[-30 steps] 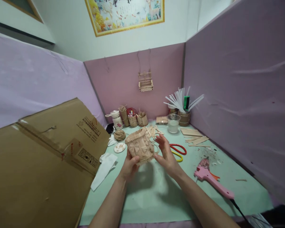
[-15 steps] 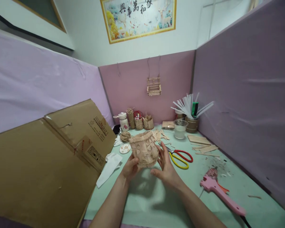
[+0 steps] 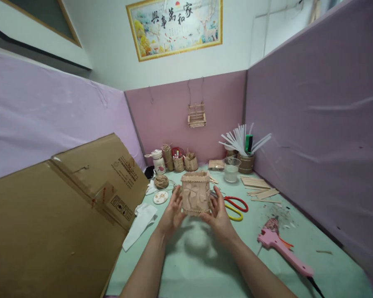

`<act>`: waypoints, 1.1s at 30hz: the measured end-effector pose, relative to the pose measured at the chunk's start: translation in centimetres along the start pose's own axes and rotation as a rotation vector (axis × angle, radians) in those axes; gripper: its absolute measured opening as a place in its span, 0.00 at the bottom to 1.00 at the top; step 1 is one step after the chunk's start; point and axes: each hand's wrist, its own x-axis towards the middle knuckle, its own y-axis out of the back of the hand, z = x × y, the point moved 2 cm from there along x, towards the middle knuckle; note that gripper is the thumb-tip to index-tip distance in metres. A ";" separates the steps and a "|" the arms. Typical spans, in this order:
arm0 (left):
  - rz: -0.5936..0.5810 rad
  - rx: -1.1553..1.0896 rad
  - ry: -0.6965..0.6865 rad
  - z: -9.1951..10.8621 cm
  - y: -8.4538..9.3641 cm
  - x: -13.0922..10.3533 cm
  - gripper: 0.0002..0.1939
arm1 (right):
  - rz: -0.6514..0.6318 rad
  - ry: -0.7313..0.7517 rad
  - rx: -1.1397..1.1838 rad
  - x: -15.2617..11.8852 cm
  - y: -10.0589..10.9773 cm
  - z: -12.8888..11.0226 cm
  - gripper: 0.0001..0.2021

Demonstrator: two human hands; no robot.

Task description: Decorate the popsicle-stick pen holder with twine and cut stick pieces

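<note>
A small box-shaped wooden holder, pale brown with scalloped rims and pieces stuck on its sides, is held up over the green tabletop. My left hand grips its left side, and my right hand grips the right side, thumbs near the bottom edge. The holder stands upright with one flat face toward me. Just behind my right hand lie scissors with one red and one yellow handle; their blades are partly hidden. A ball of twine and a round white disc lie beyond my left hand.
A pink glue gun lies at the right, near wooden strips. A large cardboard sheet leans on the left beside a white cloth. Along the back stand a white bottle, a clear cup and a pot of glue sticks.
The holder has turned from a tilted corner view to upright, flat side facing me. My left hand has shifted up its side, and my right hand has closed in on it.
</note>
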 end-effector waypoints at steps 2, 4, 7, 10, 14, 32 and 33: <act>0.262 0.079 -0.010 0.1 1.3 0.6 0.31 | 0.034 0.019 -0.014 0.2 0.4 -0.1 0.51; 0.423 0.127 -0.036 0.2 2.5 1.0 0.24 | 0.064 0.032 -0.032 0.4 0.8 -0.2 0.49; 0.493 0.153 -0.081 0.3 3.8 1.2 0.21 | 0.099 0.048 -0.064 0.6 1.2 0.0 0.48; 0.512 0.199 -0.100 0.2 4.2 1.2 0.20 | 0.123 0.065 -0.105 0.8 1.4 0.3 0.49; 0.537 0.261 -0.144 0.0 4.1 1.2 0.18 | 0.156 0.086 -0.200 0.8 1.5 0.9 0.50; 0.064 0.002 0.024 -0.9 -1.2 -0.2 0.51 | 0.160 0.258 -0.915 -0.7 0.5 1.0 0.53; 0.095 0.011 0.032 -0.9 -1.2 -0.2 0.50 | 0.146 0.269 -0.949 -0.8 0.3 0.9 0.53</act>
